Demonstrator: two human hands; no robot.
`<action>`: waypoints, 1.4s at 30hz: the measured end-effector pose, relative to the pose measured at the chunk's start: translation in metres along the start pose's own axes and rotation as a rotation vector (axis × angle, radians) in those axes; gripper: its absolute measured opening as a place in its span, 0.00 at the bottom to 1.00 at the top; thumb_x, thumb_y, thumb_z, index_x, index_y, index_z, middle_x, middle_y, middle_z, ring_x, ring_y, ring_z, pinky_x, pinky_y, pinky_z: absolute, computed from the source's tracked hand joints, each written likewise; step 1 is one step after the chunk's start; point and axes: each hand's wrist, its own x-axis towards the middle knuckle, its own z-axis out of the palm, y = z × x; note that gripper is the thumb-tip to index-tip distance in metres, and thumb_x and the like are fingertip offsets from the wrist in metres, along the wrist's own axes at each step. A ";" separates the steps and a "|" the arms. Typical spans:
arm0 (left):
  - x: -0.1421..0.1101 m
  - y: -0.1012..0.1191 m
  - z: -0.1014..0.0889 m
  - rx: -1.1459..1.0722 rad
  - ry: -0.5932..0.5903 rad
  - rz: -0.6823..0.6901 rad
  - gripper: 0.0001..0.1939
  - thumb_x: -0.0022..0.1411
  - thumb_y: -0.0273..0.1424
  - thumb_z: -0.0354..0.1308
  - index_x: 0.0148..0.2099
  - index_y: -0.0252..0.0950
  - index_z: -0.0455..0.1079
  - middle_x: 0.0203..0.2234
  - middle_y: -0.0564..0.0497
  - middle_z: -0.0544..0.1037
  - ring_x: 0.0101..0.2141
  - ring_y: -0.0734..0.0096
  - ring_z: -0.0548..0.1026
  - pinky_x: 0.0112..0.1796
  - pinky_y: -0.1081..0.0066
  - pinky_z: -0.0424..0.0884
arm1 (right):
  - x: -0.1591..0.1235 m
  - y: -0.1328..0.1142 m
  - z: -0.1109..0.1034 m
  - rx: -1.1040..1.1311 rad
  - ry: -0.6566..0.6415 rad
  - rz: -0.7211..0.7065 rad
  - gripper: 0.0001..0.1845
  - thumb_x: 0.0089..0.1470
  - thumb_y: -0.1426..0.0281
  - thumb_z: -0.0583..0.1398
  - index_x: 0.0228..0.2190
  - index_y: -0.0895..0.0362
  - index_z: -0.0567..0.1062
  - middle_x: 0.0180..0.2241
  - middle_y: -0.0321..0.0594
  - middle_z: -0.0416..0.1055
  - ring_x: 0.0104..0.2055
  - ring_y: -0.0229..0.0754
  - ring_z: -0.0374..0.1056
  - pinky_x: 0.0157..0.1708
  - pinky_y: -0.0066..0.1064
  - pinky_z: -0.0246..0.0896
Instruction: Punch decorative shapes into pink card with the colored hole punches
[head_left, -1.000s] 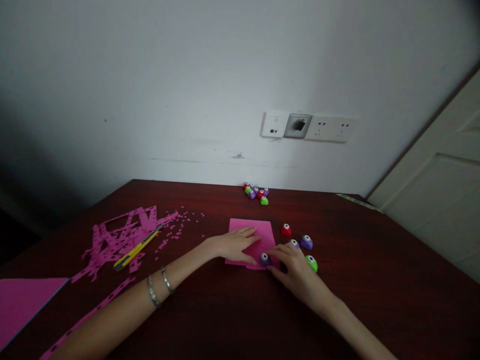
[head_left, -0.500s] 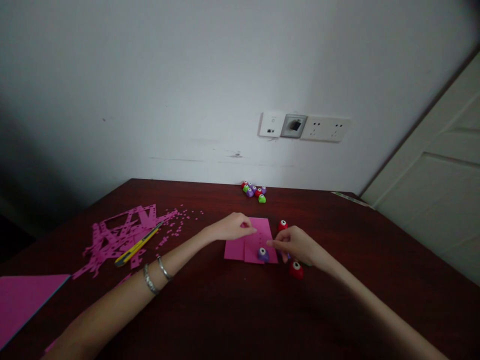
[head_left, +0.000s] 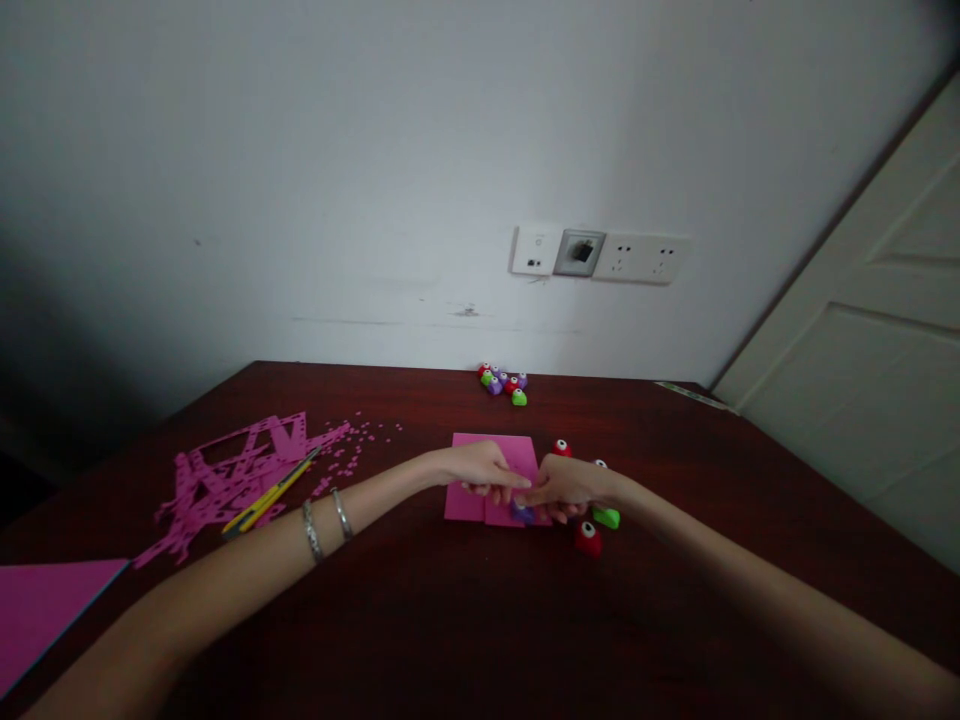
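My left hand (head_left: 484, 468) is over a pink card (head_left: 463, 503), fingers curled and the tips drawn together. My right hand (head_left: 568, 486) comes in from the right, also closed, its fingertips meeting those of the left hand over the card. Anything pinched between them is too small or too hidden to make out. Just below the fingertips sits a purple craft punch (head_left: 523, 514), partly covered by my right hand. Around that hand stand a red punch (head_left: 589, 540), another red punch (head_left: 562, 448) and a green punch (head_left: 606, 517).
More small punches (head_left: 503, 383) cluster near the wall. On the left lie punched pink paper strips (head_left: 247, 460), tiny pink cut-outs (head_left: 349, 462) and a yellow utility knife (head_left: 274, 493). A larger pink sheet (head_left: 52, 610) lies at the near left. Wall sockets (head_left: 641, 258) sit above the table.
My hands have come together over the card; before, they were apart on either side. The right hand moved left and now partly covers the purple punch. The view shifted slightly.
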 end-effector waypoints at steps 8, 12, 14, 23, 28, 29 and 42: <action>0.013 0.002 -0.001 0.054 -0.208 -0.111 0.24 0.48 0.52 0.58 0.27 0.34 0.73 0.17 0.52 0.70 0.15 0.81 0.58 0.18 0.75 0.50 | 0.001 -0.009 -0.002 0.064 -0.087 0.117 0.19 0.51 0.61 0.58 0.17 0.61 0.69 0.10 0.28 0.59 0.11 0.26 0.48 0.11 0.20 0.40; 0.020 0.005 -0.004 0.061 -0.319 -0.191 0.24 0.49 0.52 0.57 0.25 0.34 0.73 0.18 0.50 0.71 0.16 0.81 0.58 0.17 0.75 0.49 | 0.004 -0.013 -0.006 0.049 -0.164 0.171 0.19 0.50 0.59 0.59 0.19 0.62 0.71 0.11 0.30 0.60 0.12 0.26 0.49 0.10 0.19 0.39; 0.023 0.005 -0.004 0.050 -0.347 -0.233 0.24 0.48 0.52 0.58 0.24 0.34 0.73 0.19 0.49 0.71 0.16 0.80 0.57 0.17 0.75 0.48 | 0.006 -0.014 -0.006 0.046 -0.201 0.193 0.20 0.50 0.58 0.59 0.19 0.62 0.72 0.11 0.30 0.59 0.11 0.26 0.48 0.10 0.19 0.38; 0.029 -0.005 -0.002 -0.013 -0.369 -0.252 0.24 0.43 0.53 0.61 0.22 0.34 0.73 0.15 0.52 0.67 0.14 0.82 0.56 0.15 0.76 0.48 | 0.008 -0.017 -0.007 -0.010 -0.233 0.143 0.21 0.53 0.59 0.57 0.17 0.61 0.71 0.10 0.30 0.58 0.11 0.26 0.47 0.10 0.20 0.36; 0.027 -0.006 0.000 -0.015 -0.366 -0.241 0.27 0.38 0.56 0.62 0.21 0.34 0.70 0.15 0.53 0.66 0.14 0.82 0.56 0.15 0.76 0.47 | 0.010 -0.022 -0.008 -0.128 -0.232 0.119 0.25 0.51 0.55 0.57 0.15 0.61 0.71 0.11 0.33 0.60 0.12 0.28 0.50 0.11 0.21 0.40; 0.026 -0.005 0.001 -0.001 -0.355 -0.236 0.27 0.39 0.56 0.61 0.21 0.34 0.70 0.14 0.54 0.65 0.14 0.82 0.56 0.16 0.75 0.47 | 0.011 -0.022 -0.008 -0.147 -0.233 0.122 0.25 0.51 0.56 0.57 0.15 0.62 0.71 0.11 0.33 0.61 0.12 0.28 0.50 0.11 0.21 0.40; 0.000 -0.008 -0.027 0.444 0.191 0.246 0.16 0.47 0.42 0.62 0.32 0.33 0.73 0.26 0.52 0.75 0.28 0.73 0.69 0.30 0.73 0.60 | -0.009 -0.010 0.014 -0.231 0.216 0.023 0.22 0.53 0.59 0.53 0.16 0.60 0.68 0.13 0.36 0.64 0.12 0.31 0.58 0.14 0.23 0.53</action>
